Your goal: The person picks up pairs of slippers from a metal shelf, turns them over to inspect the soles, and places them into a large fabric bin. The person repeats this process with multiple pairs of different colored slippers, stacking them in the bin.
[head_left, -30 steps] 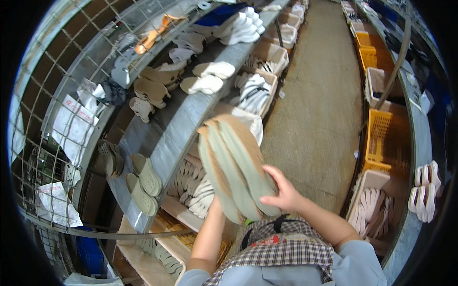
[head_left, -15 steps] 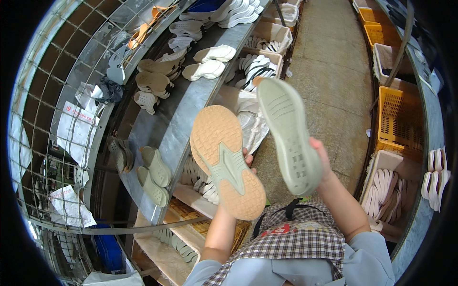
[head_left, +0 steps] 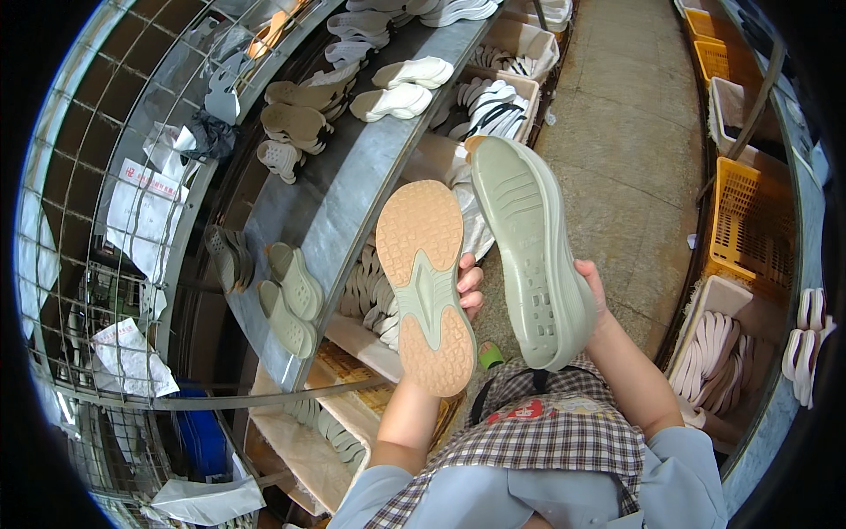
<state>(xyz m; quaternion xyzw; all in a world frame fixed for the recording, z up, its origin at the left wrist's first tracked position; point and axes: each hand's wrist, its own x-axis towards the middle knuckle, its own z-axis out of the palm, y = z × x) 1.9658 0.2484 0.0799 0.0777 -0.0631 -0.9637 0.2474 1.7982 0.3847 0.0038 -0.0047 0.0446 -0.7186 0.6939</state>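
Observation:
My left hand [head_left: 471, 286] grips a shoe sole [head_left: 423, 275] whose tan tread pads and pale green middle face up; its fingers curl round the right edge, the rest hidden behind. Beside it, slightly apart, a second, pale green shoe sole [head_left: 530, 251] is held in my right hand [head_left: 593, 289] at its outer edge. This one shows its hollow inner face, with grooves at the front, small square recesses toward the heel, and a bit of orange at the tip. Both soles are raised in front of my checked apron [head_left: 542, 432].
To the left, a metal shelf [head_left: 352, 181] carries green soles [head_left: 291, 300], brown soles [head_left: 295, 123] and white soles [head_left: 392, 101]. Bins of soles [head_left: 493, 110] stand below it. Along the right side are a yellow crate [head_left: 749, 220] and a bin of pale soles [head_left: 709, 353]. A wire grid [head_left: 75, 176] rises at far left.
The tan-padded sole has turned more upright and shifted right. The green sole has tilted, showing more of its side wall. The two are closer together, and the whole view has shifted slightly.

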